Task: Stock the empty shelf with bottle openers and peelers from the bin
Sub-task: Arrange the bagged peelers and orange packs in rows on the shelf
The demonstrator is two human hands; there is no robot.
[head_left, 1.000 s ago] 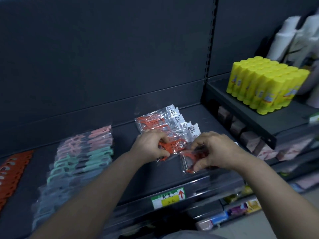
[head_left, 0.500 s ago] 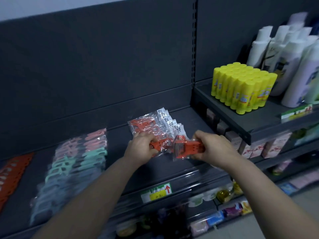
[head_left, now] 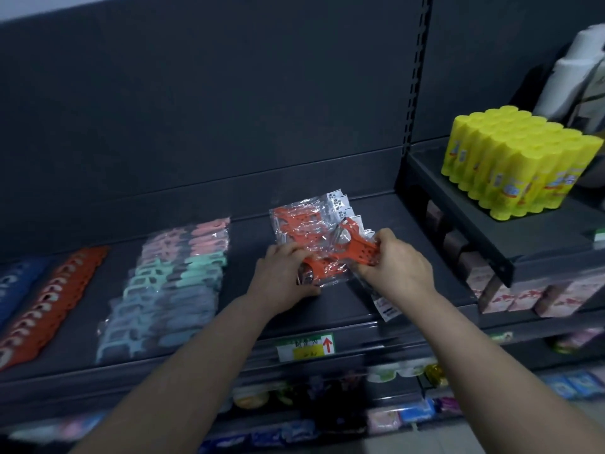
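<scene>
Hands come first: my left hand point(head_left: 288, 273) grips the front orange peeler point(head_left: 322, 268) lying on the shelf point(head_left: 248, 309). My right hand point(head_left: 397, 267) pinches another bagged peeler point(head_left: 355, 244) just above it. Behind them I see the row of peelers point(head_left: 301, 224) lying flat. Farther right stand yellow glue sticks point(head_left: 510, 165).

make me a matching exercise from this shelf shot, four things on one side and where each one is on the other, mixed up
1 yellow tubes
2 price label
3 pastel packets
4 tilted orange packet

a pinched by right hand
b on raised side shelf
c on main shelf, left of left hand
d on front rail

Pairs: 1-b, 2-d, 3-c, 4-a
</scene>
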